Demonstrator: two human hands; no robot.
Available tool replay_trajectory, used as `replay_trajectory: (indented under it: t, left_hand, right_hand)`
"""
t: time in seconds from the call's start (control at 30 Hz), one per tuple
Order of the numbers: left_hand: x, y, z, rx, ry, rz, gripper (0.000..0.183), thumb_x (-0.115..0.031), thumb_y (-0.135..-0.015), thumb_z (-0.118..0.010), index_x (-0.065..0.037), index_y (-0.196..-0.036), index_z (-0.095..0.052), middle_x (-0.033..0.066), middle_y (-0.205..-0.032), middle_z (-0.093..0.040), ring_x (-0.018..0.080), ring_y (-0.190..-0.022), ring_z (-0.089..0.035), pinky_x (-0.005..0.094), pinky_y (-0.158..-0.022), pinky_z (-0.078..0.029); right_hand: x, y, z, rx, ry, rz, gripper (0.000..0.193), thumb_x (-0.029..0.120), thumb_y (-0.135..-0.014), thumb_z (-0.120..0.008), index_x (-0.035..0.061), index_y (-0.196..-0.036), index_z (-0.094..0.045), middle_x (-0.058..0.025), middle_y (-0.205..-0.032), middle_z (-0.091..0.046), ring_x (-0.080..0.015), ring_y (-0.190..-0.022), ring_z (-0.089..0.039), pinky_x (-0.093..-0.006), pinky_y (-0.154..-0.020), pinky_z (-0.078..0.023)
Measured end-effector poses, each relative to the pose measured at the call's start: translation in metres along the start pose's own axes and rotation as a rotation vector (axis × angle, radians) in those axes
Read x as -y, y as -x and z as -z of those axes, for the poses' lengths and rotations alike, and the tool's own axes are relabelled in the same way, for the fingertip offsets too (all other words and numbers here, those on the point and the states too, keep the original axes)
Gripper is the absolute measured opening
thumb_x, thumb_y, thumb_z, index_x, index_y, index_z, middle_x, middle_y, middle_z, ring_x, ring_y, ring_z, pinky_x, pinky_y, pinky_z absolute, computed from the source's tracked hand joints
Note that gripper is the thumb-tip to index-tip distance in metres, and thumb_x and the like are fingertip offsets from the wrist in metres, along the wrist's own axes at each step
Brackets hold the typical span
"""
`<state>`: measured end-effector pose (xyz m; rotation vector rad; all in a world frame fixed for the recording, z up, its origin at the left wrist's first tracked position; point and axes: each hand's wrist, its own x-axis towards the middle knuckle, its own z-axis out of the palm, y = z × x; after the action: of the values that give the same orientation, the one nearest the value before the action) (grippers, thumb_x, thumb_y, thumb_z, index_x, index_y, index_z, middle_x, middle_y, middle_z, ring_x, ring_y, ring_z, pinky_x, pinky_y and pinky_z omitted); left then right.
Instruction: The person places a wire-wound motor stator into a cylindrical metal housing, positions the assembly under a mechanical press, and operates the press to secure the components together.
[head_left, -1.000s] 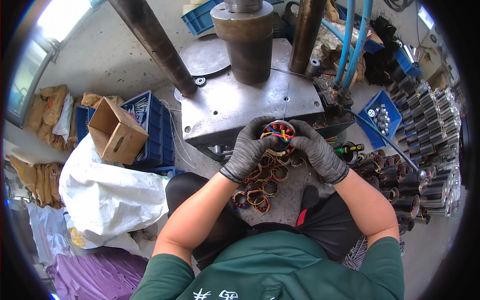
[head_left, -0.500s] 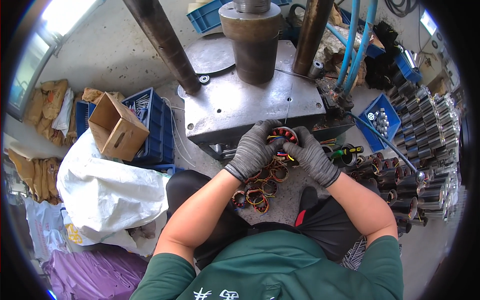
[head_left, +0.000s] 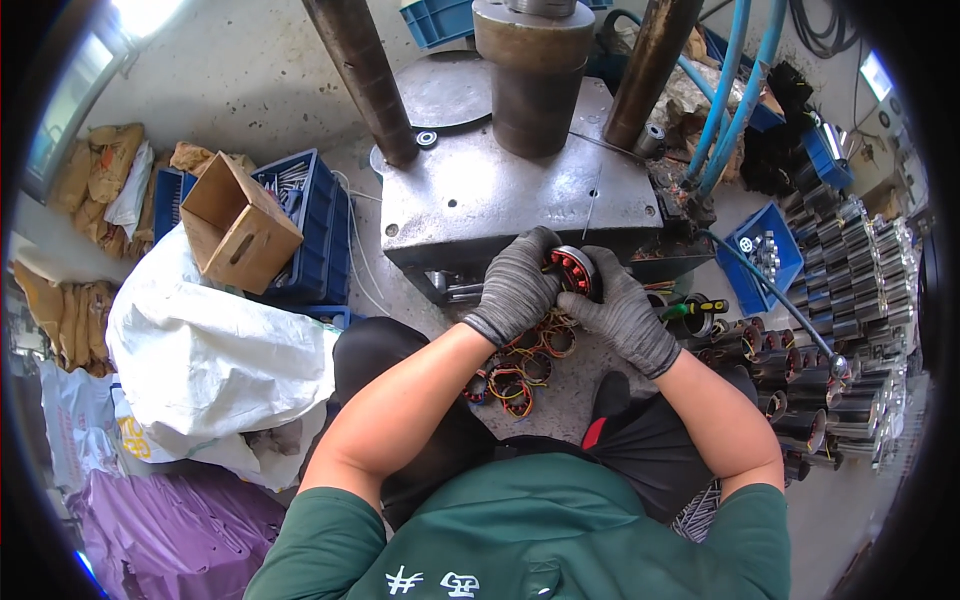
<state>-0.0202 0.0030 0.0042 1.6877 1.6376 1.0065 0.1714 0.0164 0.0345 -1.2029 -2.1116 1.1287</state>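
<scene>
Between my two grey-gloved hands is a motor stator [head_left: 574, 274], a dark ring with red parts on its inner side. It is tilted, just in front of the press table's near edge. My left hand [head_left: 519, 285] closes on its left side, and my right hand [head_left: 617, 312] grips the right side with the thumb across its lower rim. Below them on the floor lie several more wound stators [head_left: 512, 385] with red, yellow and blue wires. My gloves hide part of the held ring.
A metal press table [head_left: 500, 205] with a thick ram [head_left: 535, 95] stands ahead. To the right are a green-handled screwdriver [head_left: 697, 309], a blue bin [head_left: 765, 250] and stacked metal cylinders [head_left: 850, 290]. A cardboard box [head_left: 240, 225] and white sack [head_left: 215, 350] are at left.
The stator has been turned in my hands, so its ring now faces more to the left and its wires no longer show. Both hands still hold it. The whole view has shifted slightly.
</scene>
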Motion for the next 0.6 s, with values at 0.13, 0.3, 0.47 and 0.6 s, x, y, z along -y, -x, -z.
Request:
replay_trajectory:
  t: [0.13, 0.3, 0.47, 0.6]
  left_hand:
    - [-0.008, 0.000, 0.001, 0.045, 0.010, 0.107, 0.045, -0.014, -0.086, -0.076, 0.001, -0.126, -0.061, 0.0238, -0.110, -0.072, 0.0334, -0.106, -0.072, 0.0411, -0.094, -0.056]
    - [-0.004, 0.011, 0.002, 0.281, 0.411, 0.037, 0.071, -0.023, -0.091, -0.077, -0.003, -0.151, -0.045, 0.0224, -0.135, -0.064, 0.0305, -0.125, -0.063, 0.0400, -0.105, -0.052]
    - [-0.028, 0.013, 0.023, 0.323, -0.083, -0.343, 0.085, -0.020, -0.078, -0.087, -0.011, -0.153, -0.048, 0.0260, -0.156, -0.041, 0.0425, -0.135, -0.053, 0.0484, -0.110, -0.049]
    - [-0.023, 0.004, 0.009, 0.308, -0.253, -0.690, 0.077, -0.016, -0.067, -0.090, -0.014, -0.138, -0.062, 0.0261, -0.154, -0.043, 0.0457, -0.133, -0.053, 0.0455, -0.109, -0.049]
  right_hand:
    - [-0.009, -0.007, -0.001, -0.027, 0.075, -0.020, 0.076, 0.037, -0.087, -0.079, 0.0004, -0.146, -0.046, -0.0265, -0.123, -0.067, -0.0373, -0.116, -0.068, -0.0437, -0.100, -0.054]
    - [-0.030, -0.019, 0.025, -0.043, 0.304, -0.104, 0.073, 0.022, -0.089, -0.068, 0.0005, -0.153, -0.041, -0.0325, -0.120, -0.068, -0.0435, -0.118, -0.066, -0.0452, -0.103, -0.053]
    - [-0.040, -0.020, 0.054, 0.065, 0.201, -0.165, 0.074, 0.021, -0.087, -0.072, 0.0006, -0.152, -0.042, -0.0301, -0.127, -0.067, -0.0400, -0.121, -0.066, -0.0440, -0.104, -0.053]
    - [-0.038, -0.018, 0.059, 0.233, 0.026, -0.127, 0.074, 0.020, -0.088, -0.074, 0.0034, -0.153, -0.044, -0.0180, -0.135, -0.064, -0.0235, -0.125, -0.061, -0.0366, -0.108, -0.049]
